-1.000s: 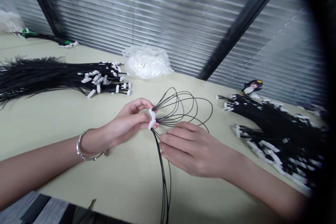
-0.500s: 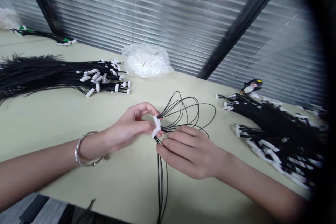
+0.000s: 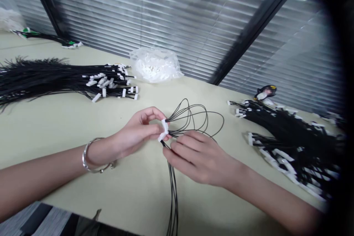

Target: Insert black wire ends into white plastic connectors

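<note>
My left hand [image 3: 138,132] pinches two small white connectors [image 3: 164,129] between thumb and fingers, just above the pale tabletop. Thin black wires [image 3: 193,118] loop out of the connectors to the right and curve back. My right hand [image 3: 197,156] is closed around the same wires right below the connectors, fingers curled over them. A bundle of the black wires [image 3: 173,195] trails from under that hand down toward the table's near edge. A silver bracelet [image 3: 92,156] sits on my left wrist.
A large pile of black wires with white connectors [image 3: 55,79] lies at the left, another pile [image 3: 287,136] at the right. A clear plastic bag of white parts [image 3: 155,64] sits at the back by the blinds. A small penguin figure [image 3: 265,91] stands behind the right pile.
Both hands stayed close together at the connectors; my right hand crept slightly left and up along the wires, and the wire loops shifted a little.
</note>
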Motion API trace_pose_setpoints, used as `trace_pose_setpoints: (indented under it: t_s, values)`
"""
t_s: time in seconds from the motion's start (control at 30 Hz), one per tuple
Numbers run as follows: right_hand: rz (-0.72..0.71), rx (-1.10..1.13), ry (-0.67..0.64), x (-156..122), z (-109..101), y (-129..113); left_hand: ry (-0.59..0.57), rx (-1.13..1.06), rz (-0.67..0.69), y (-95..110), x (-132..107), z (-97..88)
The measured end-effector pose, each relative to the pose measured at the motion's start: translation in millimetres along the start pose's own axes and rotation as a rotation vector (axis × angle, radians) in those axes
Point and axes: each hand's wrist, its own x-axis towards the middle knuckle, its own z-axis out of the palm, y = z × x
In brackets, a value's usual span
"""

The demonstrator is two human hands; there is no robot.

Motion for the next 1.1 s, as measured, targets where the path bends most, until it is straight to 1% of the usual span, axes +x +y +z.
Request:
trace_pose_setpoints:
  t_s: [0.1, 0.3, 0.4, 0.47, 0.53, 0.57, 0.6, 0.67, 0.77, 0.83, 0.93, 1.1]
  values:
    - [-0.017, -0.008, -0.015, -1, 1, 4, -0.006, 0.012, -0.014, 0, -1, 0.2]
    - [-0.057, 0.0, 0.03, -4, 5, 3, -0.052, -0.016, -0.034, 0, -3, 3.2]
    - [-0.047, 0.045, 0.081, -5, 8, 2, -0.071, -0.005, -0.034, -1, -3, 4.3]
    - [-0.045, 0.087, 0.15, -4, 8, -1, -0.069, 0.015, -0.026, -1, -2, 3.8]
    - [-0.076, 0.101, 0.211, -2, 7, -5, -0.035, 0.021, -0.023, -2, -1, 2.5]
    - [-0.099, 0.094, 0.221, -1, 5, -7, -0.012, 0.02, -0.024, -2, 0, 1.8]
    - [-0.119, 0.08, 0.21, 0, 4, -9, 0.009, 0.018, -0.028, -2, 0, 1.0]
    - [-0.124, 0.037, 0.138, 1, 2, -10, 0.031, 0.011, -0.036, -2, 1, -0.1]
    - [-0.052, -0.039, 0.036, 0, 1, -6, 0.002, 0.008, -0.031, -2, 1, -0.3]
    - [-0.028, -0.072, -0.001, -1, 2, -2, -0.027, 0.005, -0.022, -2, 1, 0.2]
    - [-0.045, -0.072, -0.017, -2, 2, 3, -0.04, 0.001, -0.025, -2, 1, 0.8]
    - [-0.104, -0.07, 0.008, -2, 1, 6, -0.05, 0.0, -0.045, -2, -1, 2.1]
